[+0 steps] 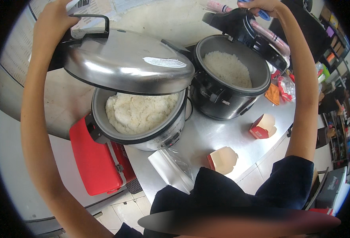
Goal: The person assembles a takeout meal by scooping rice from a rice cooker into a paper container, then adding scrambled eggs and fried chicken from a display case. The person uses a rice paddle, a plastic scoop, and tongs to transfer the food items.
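My left hand (55, 20) is closed at the black handle (106, 24) of the left rice cooker's steel lid (127, 55), which is tilted up over a pot of white rice (141, 111). Part of that hand is cut off by the upper edge, and a white item (78, 5) shows beside its fingers. At the upper right, my right hand (265, 6) is closed around a blue plastic object (264, 15) whose kind I cannot make out. It is just above the raised black lid (244, 29) of the second rice cooker (218, 101). White rice (227, 68) lies inside that cooker too.
Two open red takeaway boxes (263, 127) stand on the steel table (200, 137). Clear plastic packaging with a white item (170, 169) lies near the front. A red cooler box (95, 160) is at the left. An orange cloth (272, 94) and bags are beyond the second cooker.
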